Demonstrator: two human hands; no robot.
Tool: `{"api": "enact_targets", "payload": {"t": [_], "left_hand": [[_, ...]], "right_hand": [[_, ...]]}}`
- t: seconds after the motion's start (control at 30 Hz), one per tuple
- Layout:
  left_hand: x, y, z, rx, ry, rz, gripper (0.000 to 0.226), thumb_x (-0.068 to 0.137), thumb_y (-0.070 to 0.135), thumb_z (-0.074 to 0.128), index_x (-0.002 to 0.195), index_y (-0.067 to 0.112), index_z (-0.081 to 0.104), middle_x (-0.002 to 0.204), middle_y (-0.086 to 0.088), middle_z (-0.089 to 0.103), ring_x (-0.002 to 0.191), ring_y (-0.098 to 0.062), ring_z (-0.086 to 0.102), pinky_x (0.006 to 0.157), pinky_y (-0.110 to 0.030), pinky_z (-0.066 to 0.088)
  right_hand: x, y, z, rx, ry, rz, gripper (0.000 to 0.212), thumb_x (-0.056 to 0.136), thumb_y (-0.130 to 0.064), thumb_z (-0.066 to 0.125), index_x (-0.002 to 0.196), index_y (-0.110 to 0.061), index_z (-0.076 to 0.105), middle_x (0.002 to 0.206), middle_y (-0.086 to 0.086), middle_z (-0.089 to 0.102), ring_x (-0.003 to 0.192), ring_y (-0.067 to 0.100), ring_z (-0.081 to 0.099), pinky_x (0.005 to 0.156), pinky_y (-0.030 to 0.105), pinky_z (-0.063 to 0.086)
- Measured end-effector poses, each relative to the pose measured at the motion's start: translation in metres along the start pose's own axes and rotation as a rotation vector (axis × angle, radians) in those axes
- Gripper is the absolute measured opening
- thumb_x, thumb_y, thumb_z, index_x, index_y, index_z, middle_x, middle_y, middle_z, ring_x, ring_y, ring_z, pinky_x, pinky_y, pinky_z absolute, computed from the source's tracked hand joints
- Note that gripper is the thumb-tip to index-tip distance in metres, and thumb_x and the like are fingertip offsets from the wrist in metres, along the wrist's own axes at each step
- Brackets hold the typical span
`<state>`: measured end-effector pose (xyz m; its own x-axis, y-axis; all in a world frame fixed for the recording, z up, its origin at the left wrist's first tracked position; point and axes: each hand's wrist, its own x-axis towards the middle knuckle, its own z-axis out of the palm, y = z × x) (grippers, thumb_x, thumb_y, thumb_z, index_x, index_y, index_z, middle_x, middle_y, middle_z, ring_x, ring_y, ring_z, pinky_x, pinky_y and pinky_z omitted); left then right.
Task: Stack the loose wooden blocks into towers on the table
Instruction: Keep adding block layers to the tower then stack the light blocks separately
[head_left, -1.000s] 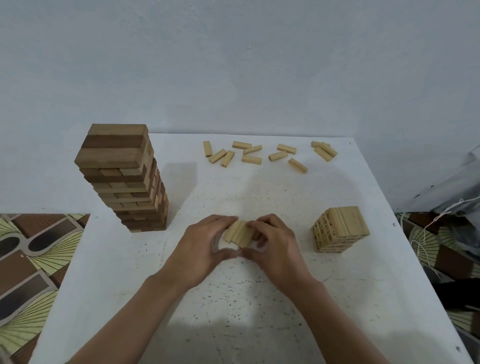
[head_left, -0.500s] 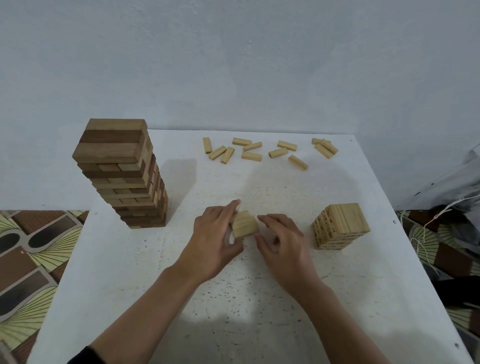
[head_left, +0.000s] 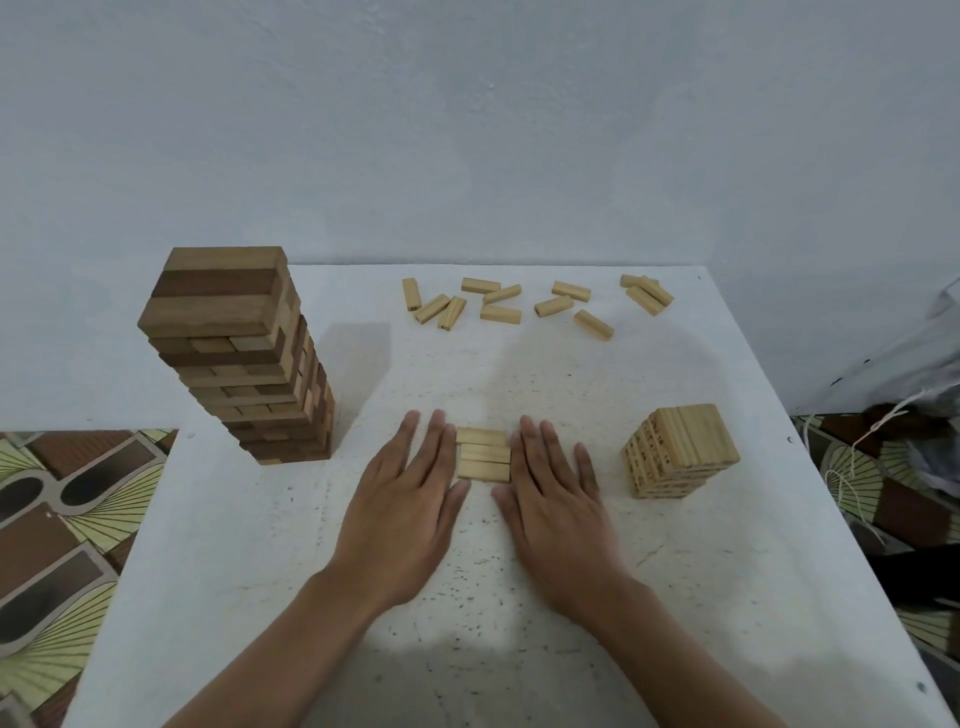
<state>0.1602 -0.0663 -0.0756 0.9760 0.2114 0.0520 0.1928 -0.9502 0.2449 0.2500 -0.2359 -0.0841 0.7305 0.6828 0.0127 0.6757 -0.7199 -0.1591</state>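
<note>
Squaring up a fresh bottom layer looks like the step in hand. Three pale blocks (head_left: 483, 454) lie flat and side by side near the middle of the white table (head_left: 260, 571). The left hand (head_left: 410, 499) is against their left ends and the right hand (head_left: 558, 499) against their right ends. Both hands lie flat with fingers straight and close together, gripping nothing. The inner fingers seem to touch the block ends and press them into line. Whether the ends are fully flush is hard to tell.

That is the first risk: a crooked base would make every layer above it lean, and a tower started here could tip later. Pressing harder from one side than the other would slide the whole row or swing one block out of line, since only the tabletop holds them.

More loose blocks (head_left: 501, 313) lie scattered along the far edge, well apart from the hands. Reaching for them takes an arm between the tall dark tower (head_left: 234, 358) on the left and the short pale tower (head_left: 680, 449) on the right. A forearm brushing the tall one, whose layers look uneven, could bring it down.
</note>
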Motion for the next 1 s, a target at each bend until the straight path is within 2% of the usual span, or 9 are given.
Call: {"api": "enact_targets", "payload": {"t": [0.1,0.23,0.43,0.6,0.7,0.77,0.83,0.9,1.0], "left_hand": [[0.003,0.008,0.004,0.019,0.026,-0.019,0.061,0.109,0.046,0.01,0.16,0.015,0.016,0.168,0.001,0.011,0.156,-0.022,-0.001,0.125,-0.034,0.006],[0.003,0.007,0.005,0.0,0.025,-0.039,0.06,0.108,0.047,0.01,0.16,0.019,0.019,0.167,0.007,0.012,0.156,-0.017,-0.002,0.125,-0.032,0.003],[0.004,0.008,0.005,0.006,0.018,-0.048,0.058,0.109,0.047,0.013,0.159,0.019,0.023,0.166,0.007,0.018,0.156,-0.016,0.002,0.126,-0.037,0.015],[0.004,0.007,0.005,0.022,-0.006,-0.041,0.059,0.109,0.048,0.01,0.159,0.019,0.017,0.167,0.005,0.015,0.156,-0.016,-0.002,0.127,-0.037,0.012],[0.003,0.005,0.002,-0.01,-0.018,-0.012,0.063,0.107,0.052,0.007,0.16,0.018,0.011,0.168,0.005,0.008,0.155,-0.014,-0.009,0.126,-0.035,0.004],[0.003,0.0,-0.003,-0.079,-0.021,-0.001,0.066,0.106,0.056,0.012,0.161,0.019,0.012,0.168,0.005,0.009,0.155,-0.012,-0.008,0.126,-0.034,0.006],[0.005,-0.006,-0.012,-0.151,-0.018,0.012,0.071,0.104,0.061,0.024,0.161,0.021,0.016,0.166,0.005,0.02,0.156,-0.012,0.004,0.126,-0.038,0.019],[0.011,-0.009,-0.023,-0.194,-0.032,0.025,0.078,0.099,0.064,0.04,0.162,0.025,0.015,0.161,0.007,0.032,0.152,-0.014,0.019,0.12,-0.041,0.03],[0.026,-0.013,-0.035,-0.151,-0.098,0.043,0.086,0.09,0.071,0.046,0.16,0.03,0.018,0.151,0.006,0.039,0.141,-0.017,0.03,0.108,-0.042,0.033]], "right_hand": [[0.001,-0.003,0.004,-0.039,0.049,0.029,0.061,0.108,-0.041,0.017,0.157,-0.006,0.025,0.165,0.007,0.021,0.153,0.026,0.016,0.115,0.048,0.013],[0.003,-0.004,0.005,-0.034,0.104,0.03,0.057,0.107,-0.04,0.022,0.154,-0.009,0.034,0.162,0.004,0.031,0.151,0.025,0.024,0.114,0.047,0.016],[0.005,-0.001,0.002,0.0,0.073,0.033,0.056,0.107,-0.041,0.021,0.155,-0.013,0.033,0.162,-0.002,0.029,0.152,0.022,0.02,0.117,0.045,0.013],[0.004,0.0,-0.001,0.04,0.042,0.029,0.059,0.107,-0.045,0.017,0.156,-0.015,0.032,0.163,-0.004,0.027,0.153,0.02,0.016,0.119,0.043,0.009],[0.004,0.001,-0.012,0.152,-0.01,0.013,0.064,0.104,-0.052,0.012,0.159,-0.021,0.016,0.166,-0.009,0.008,0.154,0.011,-0.004,0.124,0.041,0.002],[0.004,0.002,-0.022,0.231,-0.079,0.013,0.066,0.104,-0.057,0.018,0.16,-0.023,0.004,0.166,-0.01,-0.002,0.152,0.005,-0.014,0.126,0.038,-0.003],[0.005,0.003,-0.036,0.271,-0.084,0.023,0.073,0.103,-0.057,0.033,0.16,-0.022,0.003,0.168,-0.007,0.008,0.154,0.007,-0.005,0.126,0.034,-0.002],[0.009,0.003,-0.051,0.317,-0.062,0.032,0.08,0.099,-0.055,0.047,0.16,-0.022,0.008,0.163,-0.004,0.025,0.151,0.013,0.015,0.122,0.028,0.007],[0.023,0.005,-0.065,0.262,-0.117,0.002,0.082,0.094,-0.058,0.055,0.158,-0.025,0.017,0.149,-0.001,0.035,0.138,0.018,0.027,0.115,0.036,0.026]]}}
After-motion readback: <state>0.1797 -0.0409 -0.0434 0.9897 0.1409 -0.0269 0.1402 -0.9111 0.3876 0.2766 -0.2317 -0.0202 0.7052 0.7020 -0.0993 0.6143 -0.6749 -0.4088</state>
